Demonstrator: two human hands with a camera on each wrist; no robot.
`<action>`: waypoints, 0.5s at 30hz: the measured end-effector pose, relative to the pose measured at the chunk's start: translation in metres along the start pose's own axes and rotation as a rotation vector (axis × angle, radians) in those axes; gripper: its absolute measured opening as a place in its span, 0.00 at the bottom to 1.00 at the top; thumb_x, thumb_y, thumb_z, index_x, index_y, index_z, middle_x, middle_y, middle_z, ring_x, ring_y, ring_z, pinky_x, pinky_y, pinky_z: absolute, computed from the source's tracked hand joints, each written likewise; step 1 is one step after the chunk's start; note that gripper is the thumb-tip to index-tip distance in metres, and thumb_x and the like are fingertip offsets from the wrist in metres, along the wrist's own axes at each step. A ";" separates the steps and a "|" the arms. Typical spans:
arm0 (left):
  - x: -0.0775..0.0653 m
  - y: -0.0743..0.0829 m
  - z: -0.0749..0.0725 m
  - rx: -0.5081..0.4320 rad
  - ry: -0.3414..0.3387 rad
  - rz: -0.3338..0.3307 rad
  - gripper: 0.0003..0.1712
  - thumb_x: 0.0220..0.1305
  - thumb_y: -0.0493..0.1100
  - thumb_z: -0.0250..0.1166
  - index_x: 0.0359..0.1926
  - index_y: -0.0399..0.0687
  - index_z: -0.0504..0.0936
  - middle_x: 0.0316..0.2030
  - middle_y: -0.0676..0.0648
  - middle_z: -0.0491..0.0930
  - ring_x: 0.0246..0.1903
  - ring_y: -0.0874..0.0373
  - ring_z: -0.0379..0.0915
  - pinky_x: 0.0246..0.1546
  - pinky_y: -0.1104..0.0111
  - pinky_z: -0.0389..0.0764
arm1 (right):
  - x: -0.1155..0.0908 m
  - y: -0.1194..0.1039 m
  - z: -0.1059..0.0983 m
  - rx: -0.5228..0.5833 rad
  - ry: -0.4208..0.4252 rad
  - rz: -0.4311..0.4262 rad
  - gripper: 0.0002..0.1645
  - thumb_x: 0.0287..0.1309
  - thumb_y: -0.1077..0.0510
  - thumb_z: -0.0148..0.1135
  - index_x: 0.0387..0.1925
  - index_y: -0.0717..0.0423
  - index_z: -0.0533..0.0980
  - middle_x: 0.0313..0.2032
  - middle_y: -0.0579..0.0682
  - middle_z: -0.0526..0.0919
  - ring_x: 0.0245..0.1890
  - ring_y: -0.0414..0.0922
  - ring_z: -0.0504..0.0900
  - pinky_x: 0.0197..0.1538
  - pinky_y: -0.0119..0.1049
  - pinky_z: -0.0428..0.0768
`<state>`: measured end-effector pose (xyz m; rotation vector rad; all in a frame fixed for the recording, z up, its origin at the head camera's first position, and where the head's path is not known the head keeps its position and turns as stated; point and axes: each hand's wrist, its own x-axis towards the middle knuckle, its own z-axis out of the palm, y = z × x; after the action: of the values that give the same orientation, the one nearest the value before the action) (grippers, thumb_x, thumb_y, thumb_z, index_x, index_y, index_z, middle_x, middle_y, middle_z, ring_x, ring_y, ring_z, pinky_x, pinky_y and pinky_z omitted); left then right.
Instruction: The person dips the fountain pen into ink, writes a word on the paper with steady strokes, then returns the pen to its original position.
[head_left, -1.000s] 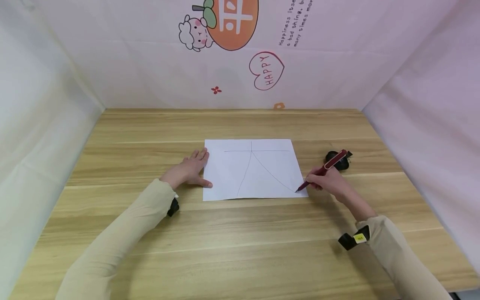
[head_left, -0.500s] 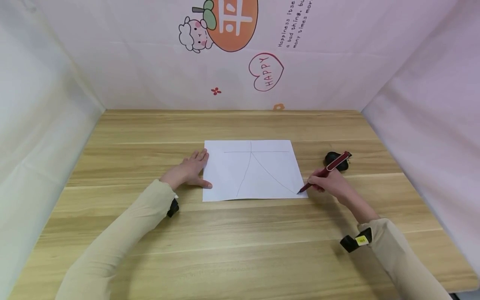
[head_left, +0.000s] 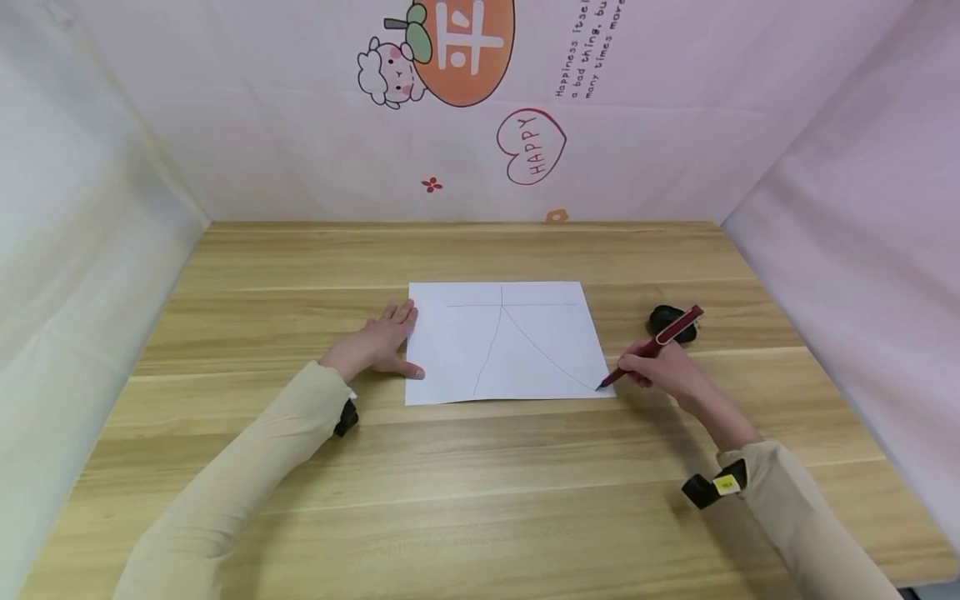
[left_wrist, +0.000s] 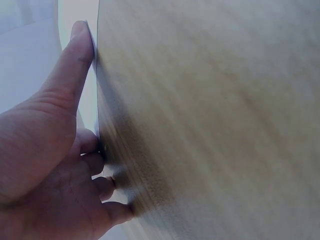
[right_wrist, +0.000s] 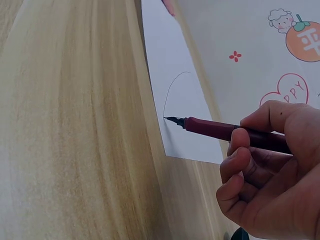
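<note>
A white sheet of paper [head_left: 450, 350] lies on the wooden table, with thin dark lines on it: a level one, a short upright one crossing it, and two slanting down from the crossing. My right hand [head_left: 660, 367] pinches a dark red fountain pen [head_left: 678, 323] between thumb and fingers. Its nib [right_wrist: 172, 120] is right at the end of the right slanting line, near the paper's lower right corner. My left hand [head_left: 382, 340] rests with spread fingers on the paper's left edge; in the left wrist view its thumb [left_wrist: 70, 65] lies along the border.
A small black object [head_left: 663, 317] sits on the table [head_left: 465, 492] right of the paper, partly behind the pen. White cloth walls [head_left: 300, 150] with printed cartoons and words enclose the back and sides. Each wrist carries a black camera [head_left: 701, 492].
The pen and my right hand have moved slightly right and toward the near edge, and the right slanting line has grown a little longer. My left hand stays on the paper.
</note>
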<state>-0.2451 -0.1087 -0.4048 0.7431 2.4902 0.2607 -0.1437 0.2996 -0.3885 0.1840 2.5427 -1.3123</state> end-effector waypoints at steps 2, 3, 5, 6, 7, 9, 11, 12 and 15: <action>0.001 0.000 0.001 0.000 0.001 0.002 0.62 0.55 0.60 0.65 0.72 0.32 0.36 0.73 0.36 0.29 0.72 0.37 0.25 0.68 0.40 0.43 | -0.001 0.001 -0.001 0.035 0.007 -0.009 0.14 0.59 0.59 0.57 0.37 0.70 0.74 0.18 0.41 0.75 0.21 0.34 0.71 0.28 0.31 0.72; 0.001 0.000 0.001 0.000 0.001 0.004 0.62 0.55 0.60 0.65 0.72 0.32 0.36 0.73 0.36 0.29 0.72 0.37 0.25 0.68 0.40 0.43 | -0.002 0.002 -0.001 0.056 0.011 -0.016 0.14 0.60 0.59 0.57 0.37 0.69 0.74 0.18 0.40 0.75 0.21 0.34 0.71 0.28 0.30 0.72; 0.002 -0.001 0.002 0.008 0.001 0.007 0.62 0.56 0.61 0.64 0.72 0.32 0.36 0.73 0.36 0.29 0.72 0.37 0.26 0.69 0.40 0.43 | -0.003 0.004 -0.003 0.109 0.027 -0.028 0.11 0.61 0.59 0.56 0.35 0.66 0.75 0.18 0.39 0.75 0.21 0.33 0.71 0.27 0.30 0.72; 0.002 -0.001 0.003 0.009 0.002 0.009 0.62 0.56 0.61 0.64 0.72 0.32 0.36 0.73 0.36 0.29 0.72 0.37 0.26 0.68 0.40 0.44 | -0.003 0.004 -0.004 0.133 0.040 -0.037 0.10 0.61 0.59 0.56 0.34 0.65 0.76 0.17 0.39 0.75 0.21 0.33 0.71 0.27 0.30 0.72; 0.002 -0.001 0.003 0.011 0.004 0.009 0.62 0.55 0.61 0.64 0.72 0.32 0.36 0.73 0.36 0.29 0.72 0.37 0.26 0.68 0.40 0.44 | -0.003 0.005 -0.005 0.157 0.050 -0.047 0.10 0.62 0.58 0.56 0.33 0.64 0.76 0.17 0.39 0.75 0.21 0.33 0.71 0.26 0.30 0.72; 0.002 -0.001 0.003 0.005 0.007 0.006 0.62 0.55 0.61 0.65 0.72 0.32 0.36 0.73 0.36 0.30 0.72 0.37 0.26 0.69 0.41 0.44 | -0.003 0.006 -0.006 0.188 0.076 -0.074 0.09 0.63 0.58 0.55 0.33 0.61 0.76 0.18 0.39 0.75 0.20 0.34 0.71 0.26 0.30 0.71; 0.001 -0.001 0.003 -0.004 0.010 0.002 0.62 0.55 0.60 0.65 0.72 0.33 0.36 0.73 0.36 0.30 0.72 0.37 0.26 0.69 0.41 0.43 | -0.001 0.007 -0.007 0.208 0.115 -0.103 0.08 0.64 0.57 0.54 0.34 0.58 0.75 0.18 0.39 0.74 0.20 0.34 0.70 0.25 0.31 0.71; 0.001 -0.001 0.002 -0.010 0.011 0.000 0.62 0.55 0.60 0.65 0.72 0.33 0.36 0.73 0.36 0.30 0.72 0.37 0.26 0.69 0.41 0.43 | -0.001 0.007 -0.007 0.210 0.139 -0.114 0.07 0.64 0.56 0.54 0.35 0.56 0.75 0.18 0.39 0.73 0.20 0.34 0.70 0.25 0.31 0.71; 0.000 -0.001 0.002 -0.012 0.014 -0.003 0.62 0.55 0.60 0.65 0.72 0.33 0.36 0.73 0.37 0.30 0.73 0.37 0.27 0.69 0.41 0.43 | 0.000 0.006 -0.007 0.197 0.225 -0.152 0.06 0.65 0.56 0.54 0.37 0.54 0.73 0.18 0.38 0.72 0.19 0.34 0.68 0.24 0.31 0.69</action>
<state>-0.2446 -0.1093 -0.4065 0.7353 2.5005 0.2803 -0.1437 0.3089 -0.3896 0.1910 2.6511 -1.6896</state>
